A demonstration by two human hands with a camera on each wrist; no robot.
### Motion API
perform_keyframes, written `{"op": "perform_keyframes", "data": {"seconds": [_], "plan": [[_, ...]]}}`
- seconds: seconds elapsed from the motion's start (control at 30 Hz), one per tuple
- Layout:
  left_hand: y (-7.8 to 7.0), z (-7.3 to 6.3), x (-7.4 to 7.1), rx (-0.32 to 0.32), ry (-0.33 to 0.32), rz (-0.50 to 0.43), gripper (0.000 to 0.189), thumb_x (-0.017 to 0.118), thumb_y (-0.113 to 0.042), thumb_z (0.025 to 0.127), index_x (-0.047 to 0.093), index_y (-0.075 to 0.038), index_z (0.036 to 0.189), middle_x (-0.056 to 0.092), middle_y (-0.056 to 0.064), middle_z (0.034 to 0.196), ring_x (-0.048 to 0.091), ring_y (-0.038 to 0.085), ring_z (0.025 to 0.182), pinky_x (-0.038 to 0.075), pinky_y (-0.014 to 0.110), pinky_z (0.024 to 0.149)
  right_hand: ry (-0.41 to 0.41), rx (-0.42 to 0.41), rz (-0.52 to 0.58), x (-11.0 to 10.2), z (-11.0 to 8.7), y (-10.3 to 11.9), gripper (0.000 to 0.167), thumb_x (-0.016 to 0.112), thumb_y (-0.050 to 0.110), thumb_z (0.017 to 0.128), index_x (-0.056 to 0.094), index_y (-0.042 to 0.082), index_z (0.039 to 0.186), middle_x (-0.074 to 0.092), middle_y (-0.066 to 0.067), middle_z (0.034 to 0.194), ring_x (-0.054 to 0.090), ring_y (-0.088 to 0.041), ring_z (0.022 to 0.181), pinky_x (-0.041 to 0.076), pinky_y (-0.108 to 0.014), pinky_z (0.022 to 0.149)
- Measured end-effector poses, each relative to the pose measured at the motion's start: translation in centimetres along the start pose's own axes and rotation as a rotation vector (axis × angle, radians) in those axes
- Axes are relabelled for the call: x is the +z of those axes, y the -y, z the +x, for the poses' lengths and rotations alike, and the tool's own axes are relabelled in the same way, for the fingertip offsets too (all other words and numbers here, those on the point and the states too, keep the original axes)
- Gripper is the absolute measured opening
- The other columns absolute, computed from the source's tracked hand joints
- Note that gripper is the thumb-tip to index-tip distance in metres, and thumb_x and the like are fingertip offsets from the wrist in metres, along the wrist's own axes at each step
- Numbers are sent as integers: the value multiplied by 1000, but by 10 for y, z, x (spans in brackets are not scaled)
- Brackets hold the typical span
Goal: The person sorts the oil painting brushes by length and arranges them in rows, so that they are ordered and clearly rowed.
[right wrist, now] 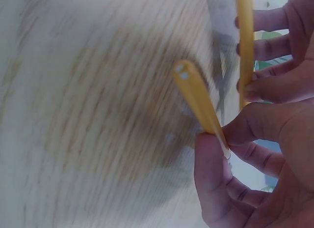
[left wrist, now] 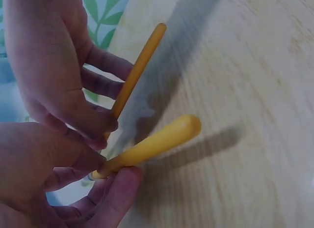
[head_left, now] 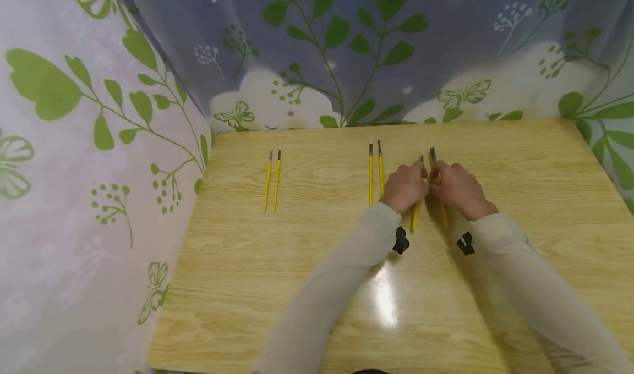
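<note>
My left hand (head_left: 406, 187) pinches a yellow-handled paintbrush (head_left: 415, 218) between thumb and fingers, bristle end away from me. Right beside it, my right hand (head_left: 458, 188) pinches another yellow paintbrush (head_left: 444, 215), whose dark, flat tip shows beyond the fingers. The two hands are close together above the table. In the left wrist view, the left hand's brush handle (left wrist: 164, 141) points out over the tabletop, and the right hand's brush (left wrist: 140, 71) slants up behind it. In the right wrist view, the rounded handle end (right wrist: 194, 93) sticks out from the right thumb and fingers.
Just left of my left hand, two yellow paintbrushes (head_left: 371, 179) lie side by side, one partly hidden by the hand. Another pair of brushes (head_left: 268, 184) lies farther left on the wooden table (head_left: 238, 286). Leaf-patterned curtains (head_left: 317, 49) hang behind the table and at its left.
</note>
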State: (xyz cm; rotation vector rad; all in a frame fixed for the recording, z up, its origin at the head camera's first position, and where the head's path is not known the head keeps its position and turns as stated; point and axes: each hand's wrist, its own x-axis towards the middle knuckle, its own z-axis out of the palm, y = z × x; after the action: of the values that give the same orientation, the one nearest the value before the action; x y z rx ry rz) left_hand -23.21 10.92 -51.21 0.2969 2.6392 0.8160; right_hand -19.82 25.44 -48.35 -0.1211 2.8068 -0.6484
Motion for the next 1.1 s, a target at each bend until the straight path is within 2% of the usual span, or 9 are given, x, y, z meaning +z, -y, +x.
{"op": "perform_keyframes", "data": {"seconds": [0.1,0.2,0.33,0.47,0.63,0.8,1.0,1.1], "plan": [[4,12,15,-23,-2,-2,18,71,-28,103,67,-30,121,69,-6,112,63,14,91,53,30,76,-3,5,-4,2,-1,-2,30,60,17,107,60,-4,128,63,-29,113,57,-41,97,48,-55,81],[6,14,22,-23,-15,2,17,72,-28,103,66,-31,119,68,-5,109,63,15,90,53,29,73,4,13,-10,4,-1,-4,29,60,17,107,61,-4,127,65,-28,111,58,-41,98,49,-56,82],[4,10,23,-19,-40,1,16,71,-28,103,66,-30,117,67,-4,109,62,16,88,51,30,71,10,15,-12,7,0,-6,29,60,17,107,61,-4,127,65,-28,112,58,-41,100,49,-58,84],[-2,0,17,-12,-47,46,17,70,-29,104,66,-29,120,65,-3,112,63,16,89,52,29,71,-1,7,-18,7,0,-6,27,61,16,107,62,-3,126,66,-28,111,59,-42,100,50,-58,82],[-5,-4,12,6,-63,96,19,68,-29,106,66,-28,125,64,-2,116,64,16,89,54,29,70,-1,7,-17,8,1,-4,29,61,17,107,62,-4,127,66,-30,115,61,-43,101,51,-57,81],[-3,-4,13,16,-58,86,21,65,-30,108,67,-28,129,63,0,119,64,16,87,54,28,68,8,12,-11,8,0,-3,30,60,18,108,61,-5,127,67,-31,118,62,-43,102,52,-57,83],[6,9,27,51,-79,60,23,65,-28,108,67,-28,132,62,0,118,60,15,79,51,25,63,3,11,-1,7,-2,-3,27,60,19,109,61,-4,123,67,-28,113,62,-42,98,52,-56,80],[6,10,28,57,-80,52,24,64,-29,109,67,-29,133,62,0,119,60,15,80,51,25,63,0,10,0,7,-3,-3,27,61,21,109,61,-3,122,67,-28,112,63,-41,95,52,-54,78]]}}
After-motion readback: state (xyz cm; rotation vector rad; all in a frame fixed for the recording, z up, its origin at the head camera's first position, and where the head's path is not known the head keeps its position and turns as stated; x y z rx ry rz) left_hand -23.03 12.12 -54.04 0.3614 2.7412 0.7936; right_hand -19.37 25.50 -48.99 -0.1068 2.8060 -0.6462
